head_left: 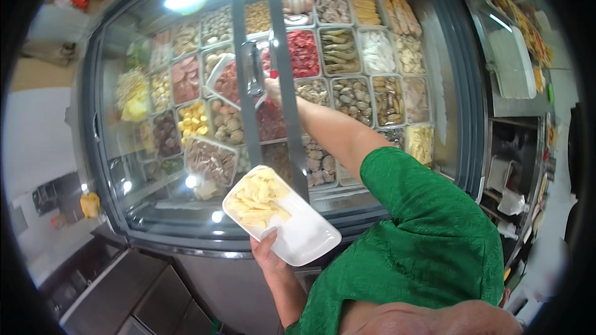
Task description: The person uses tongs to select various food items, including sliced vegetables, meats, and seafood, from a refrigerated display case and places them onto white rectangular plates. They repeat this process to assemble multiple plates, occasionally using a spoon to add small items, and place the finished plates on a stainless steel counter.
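Observation:
My left hand point(269, 253) grips a white rectangular tray point(307, 231) by its near-left edge, its thumb over the rim. Pale yellow flat strips point(257, 198) lie heaped in the tray's far-left half; I cannot make out what food they are. My right hand point(273, 92) reaches into the glass-topped display case through the open right side. The door frame and its handle hide most of the fingers. Beside that hand, a clear plastic container of pinkish meat slices point(226, 82) sits askew over its neighbours. A small red thing point(273, 74) shows at the fingers, too small to name.
Sliding glass door frames point(282, 43) and a metal handle point(254, 68) cross the case near my right forearm. Rows of filled containers include red meat point(303, 53) and yellow chunks point(193, 118). Another container of meat point(211, 160) lies tilted. White trays point(512, 65) are stacked at the right.

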A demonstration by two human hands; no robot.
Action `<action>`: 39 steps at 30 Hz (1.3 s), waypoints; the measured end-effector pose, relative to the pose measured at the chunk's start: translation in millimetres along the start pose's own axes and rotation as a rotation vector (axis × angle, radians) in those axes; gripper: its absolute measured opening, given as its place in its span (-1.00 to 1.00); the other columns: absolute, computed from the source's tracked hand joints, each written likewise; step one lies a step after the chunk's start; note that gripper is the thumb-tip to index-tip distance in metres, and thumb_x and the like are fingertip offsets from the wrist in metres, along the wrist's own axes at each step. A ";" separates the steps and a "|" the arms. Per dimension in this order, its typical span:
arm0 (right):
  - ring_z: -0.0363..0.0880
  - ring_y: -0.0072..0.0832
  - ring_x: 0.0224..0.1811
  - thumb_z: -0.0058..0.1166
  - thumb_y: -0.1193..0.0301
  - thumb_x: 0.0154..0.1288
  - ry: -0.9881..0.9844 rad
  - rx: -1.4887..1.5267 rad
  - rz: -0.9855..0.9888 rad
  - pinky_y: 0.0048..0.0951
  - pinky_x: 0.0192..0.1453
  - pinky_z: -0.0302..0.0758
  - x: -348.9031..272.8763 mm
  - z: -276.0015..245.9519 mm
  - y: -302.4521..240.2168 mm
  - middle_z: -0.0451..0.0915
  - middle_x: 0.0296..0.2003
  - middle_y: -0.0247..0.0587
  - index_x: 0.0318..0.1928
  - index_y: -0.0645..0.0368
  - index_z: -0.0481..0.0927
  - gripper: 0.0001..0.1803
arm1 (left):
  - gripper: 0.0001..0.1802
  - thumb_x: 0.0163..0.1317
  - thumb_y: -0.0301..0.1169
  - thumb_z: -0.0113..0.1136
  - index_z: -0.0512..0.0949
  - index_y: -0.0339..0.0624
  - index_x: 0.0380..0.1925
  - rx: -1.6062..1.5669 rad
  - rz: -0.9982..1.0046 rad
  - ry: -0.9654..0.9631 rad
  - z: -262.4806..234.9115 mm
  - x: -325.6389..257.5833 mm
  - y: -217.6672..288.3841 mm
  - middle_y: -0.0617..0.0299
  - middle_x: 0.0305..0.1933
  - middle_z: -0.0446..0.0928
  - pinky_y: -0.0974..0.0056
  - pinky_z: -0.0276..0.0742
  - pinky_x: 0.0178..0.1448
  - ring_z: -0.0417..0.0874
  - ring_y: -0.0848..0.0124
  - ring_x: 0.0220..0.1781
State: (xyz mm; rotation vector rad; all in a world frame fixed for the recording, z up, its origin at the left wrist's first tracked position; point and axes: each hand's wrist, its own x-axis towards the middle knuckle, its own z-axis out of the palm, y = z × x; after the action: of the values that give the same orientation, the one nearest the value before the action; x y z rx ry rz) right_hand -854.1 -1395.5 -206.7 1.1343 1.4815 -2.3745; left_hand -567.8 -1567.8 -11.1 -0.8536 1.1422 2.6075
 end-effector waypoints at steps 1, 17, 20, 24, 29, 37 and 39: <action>0.45 -0.47 -0.64 0.20 0.29 0.01 0.023 -0.004 -0.028 -0.34 -0.60 0.38 -1.7 5.2 -4.4 0.48 -0.59 -0.23 -0.37 0.26 0.49 -0.70 | -0.25 -0.14 -0.59 0.09 0.15 -0.45 0.17 0.019 0.012 -0.002 3.4 2.5 0.2 -0.11 0.10 0.36 0.17 0.35 0.19 0.45 0.11 0.09; 0.45 -0.37 -0.78 0.07 0.52 -0.10 0.310 -0.205 -0.218 -0.42 -0.82 0.34 -44.9 -307.2 -69.3 0.43 -0.65 -0.18 -0.40 0.33 0.41 -0.80 | -0.17 -0.18 -0.50 0.10 0.09 -0.41 0.21 0.016 -0.282 -0.265 72.6 26.9 -73.9 -0.11 0.13 0.32 0.09 0.39 0.18 0.42 0.04 0.13; 0.54 -0.29 -0.63 0.13 0.38 -0.03 0.241 -0.210 -0.177 -0.32 -0.57 0.48 -57.4 -303.1 -78.8 0.48 -0.60 -0.08 -0.32 0.37 0.43 -0.69 | -0.22 -0.11 -0.51 0.07 0.09 -0.41 0.21 -0.026 -0.374 -0.271 71.1 48.6 -109.5 -0.12 0.14 0.32 0.07 0.37 0.21 0.41 0.04 0.14; 0.56 -0.19 -0.33 0.22 0.09 -0.03 0.416 -1.044 -0.580 -0.22 -0.24 0.47 -78.4 -318.5 -105.2 0.54 -0.40 -0.03 -0.21 0.33 0.41 -0.44 | -0.26 -0.07 -0.55 0.02 0.10 -0.35 0.22 0.005 -0.323 -0.281 84.7 64.6 -141.0 -0.10 0.14 0.33 0.06 0.37 0.21 0.42 0.04 0.14; 0.57 -0.16 -0.29 0.17 -0.10 -0.02 -0.067 -1.726 -0.500 -0.21 -0.22 0.45 -123.0 -332.2 -186.9 0.54 -0.31 0.15 -0.15 0.29 0.32 -0.29 | -0.31 -0.03 -0.59 -0.03 0.14 -0.31 0.21 -0.071 -0.438 -0.305 82.2 81.6 -162.3 -0.08 0.12 0.35 0.06 0.43 0.16 0.46 0.05 0.10; 0.61 -0.23 -0.34 0.11 -0.13 0.02 -0.041 -1.843 -0.474 -0.31 -0.25 0.51 -96.4 -296.3 -143.7 0.58 -0.40 -0.05 -0.13 0.33 0.34 -0.27 | -0.35 -0.03 -0.62 -0.05 0.17 -0.31 0.18 0.007 -0.430 -0.315 91.2 88.5 -174.8 -0.06 0.07 0.40 0.07 0.48 0.10 0.51 0.08 0.04; 0.59 -0.26 -0.21 0.07 -0.08 0.07 -0.032 -1.821 -0.316 -0.34 -0.19 0.49 -96.1 -286.4 -138.0 0.56 -0.24 -0.03 -0.04 0.35 0.39 -0.29 | -0.35 -0.03 -0.62 -0.05 0.17 -0.30 0.18 0.005 -0.440 -0.321 91.4 92.3 -177.0 -0.06 0.06 0.40 0.07 0.49 0.09 0.52 0.08 0.03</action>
State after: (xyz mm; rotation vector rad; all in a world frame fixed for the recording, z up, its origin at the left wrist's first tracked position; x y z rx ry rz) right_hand -698.1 -1117.5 -113.2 0.2759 2.6463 -0.2787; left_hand -618.4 -1386.2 -123.6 -0.5746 0.7712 2.2676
